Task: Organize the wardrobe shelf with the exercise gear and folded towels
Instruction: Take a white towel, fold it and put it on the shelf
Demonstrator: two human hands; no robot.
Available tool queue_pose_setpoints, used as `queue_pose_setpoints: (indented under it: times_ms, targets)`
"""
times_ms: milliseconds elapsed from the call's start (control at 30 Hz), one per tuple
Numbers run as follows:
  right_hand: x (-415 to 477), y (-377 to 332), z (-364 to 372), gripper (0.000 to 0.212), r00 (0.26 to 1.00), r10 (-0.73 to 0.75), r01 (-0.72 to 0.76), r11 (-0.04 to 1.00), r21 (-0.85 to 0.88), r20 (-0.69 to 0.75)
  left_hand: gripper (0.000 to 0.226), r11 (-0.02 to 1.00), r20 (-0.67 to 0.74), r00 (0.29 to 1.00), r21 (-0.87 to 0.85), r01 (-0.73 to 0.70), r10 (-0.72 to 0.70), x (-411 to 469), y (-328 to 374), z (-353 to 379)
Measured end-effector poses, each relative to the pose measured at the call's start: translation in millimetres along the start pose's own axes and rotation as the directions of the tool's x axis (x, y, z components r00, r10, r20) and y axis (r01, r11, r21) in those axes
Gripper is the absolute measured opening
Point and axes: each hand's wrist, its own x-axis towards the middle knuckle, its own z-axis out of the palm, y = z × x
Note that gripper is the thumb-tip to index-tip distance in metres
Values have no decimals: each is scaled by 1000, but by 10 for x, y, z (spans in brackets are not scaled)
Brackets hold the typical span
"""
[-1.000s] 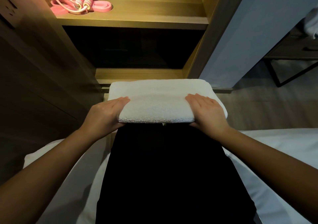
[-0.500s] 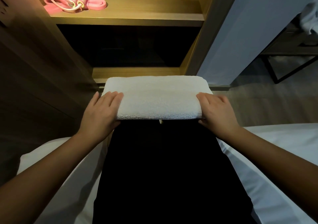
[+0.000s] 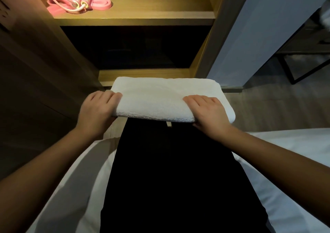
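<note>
Holds a folded white towel [image 3: 160, 98] below the lit shelf [image 3: 151, 13]. Left hand [image 3: 98, 111] and right hand [image 3: 209, 114] gripping its ends. Pink jump rope [image 3: 81, 0] lying at the shelf's left.

Wooden wardrobe [image 3: 219, 36] far centre, open front. Upper shelf [image 3: 151, 9] lit warm yellow; compartment [image 3: 134, 48] beneath it dark, contents not visible. Pale wood ledge [image 3: 142, 74] at bottom of wardrobe. Dark wood panel [image 3: 35, 71] fills left side, in shadow. Pale grey-blue wall [image 3: 259, 27] right of wardrobe. Grey wood-look floor [image 3: 276, 111] right. Black metal-framed table [image 3: 303, 51] far right, thin legs on floor. White bedding [image 3: 294, 139] near, both sides. Room dim overall.
</note>
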Motion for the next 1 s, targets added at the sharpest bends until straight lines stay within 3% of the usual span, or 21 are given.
queue_pose_setpoints:
  times_ms: [67, 200, 333, 500, 567, 667, 800, 1000]
  targets:
    - [-40, 30, -3, 66, 1000, 0, 0, 999, 50, 0, 44, 1000, 10, 1000, 2, -11, 11, -60, 30, -8]
    - [-80, 43, -29, 59, 1000, -1, -2, 996, 88, 30, 59, 999, 157, 987, -28, 23, -19, -233, 86, -32]
    - [77, 69, -190, 65, 970, -7, 4, 1000, 15, 243, 56, 993, 302, 952, -79, 82, -55, -83, 250, -242]
    - [575, 4, -415, 46, 978, 148, -179, 959, 220, 150, 41, 948, 182, 950, -144, 283, -255, 641, 486, -434]
    - [715, -63, -298, 47, 932, 213, -276, 942, 190, 294, 33, 934, 274, 930, -191, 303, -246, 937, 657, -251]
    - [624, -73, -104, 56, 793, 253, -354, 932, 81, 555, 50, 942, 578, 803, -164, 292, -149, 924, 847, 90]
    - [433, 10, -30, 64, 768, 346, -430, 902, 34, 539, 59, 919, 569, 789, -136, 369, -233, 633, 795, 184]
    - [366, 170, -7, 75, 628, 513, -693, 710, 122, 585, 73, 759, 665, 615, -110, 642, -424, 464, 449, 189]
